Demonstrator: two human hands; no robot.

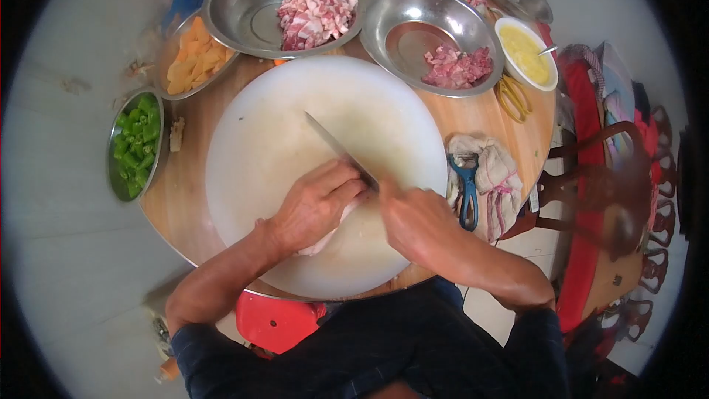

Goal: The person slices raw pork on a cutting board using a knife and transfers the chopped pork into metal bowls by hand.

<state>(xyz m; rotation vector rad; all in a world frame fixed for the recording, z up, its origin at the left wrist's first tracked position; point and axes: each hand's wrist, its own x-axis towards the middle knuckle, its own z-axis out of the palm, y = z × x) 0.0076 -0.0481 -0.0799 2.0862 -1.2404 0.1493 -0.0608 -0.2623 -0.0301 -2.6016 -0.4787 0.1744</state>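
Observation:
My right hand [405, 210] is closed round the handle of a knife [334, 142], whose blade points away to the upper left over the round white cutting board [258, 125]. Curled fingers of my left hand [316, 201] press a pale piece of meat [325, 242] against the board, right beside the blade. Most of this meat is hidden under the left hand. Whether the edge is in the meat I cannot tell.
Behind the board stand metal bowls of sliced fatty meat [316, 15] and red meat [458, 66]. Carrot slices [196, 59] and green peppers [136, 140] sit left. At right are yellow liquid [524, 53], yellow-handled scissors [513, 100], a blue peeler-like tool [467, 192] and a cloth [498, 174].

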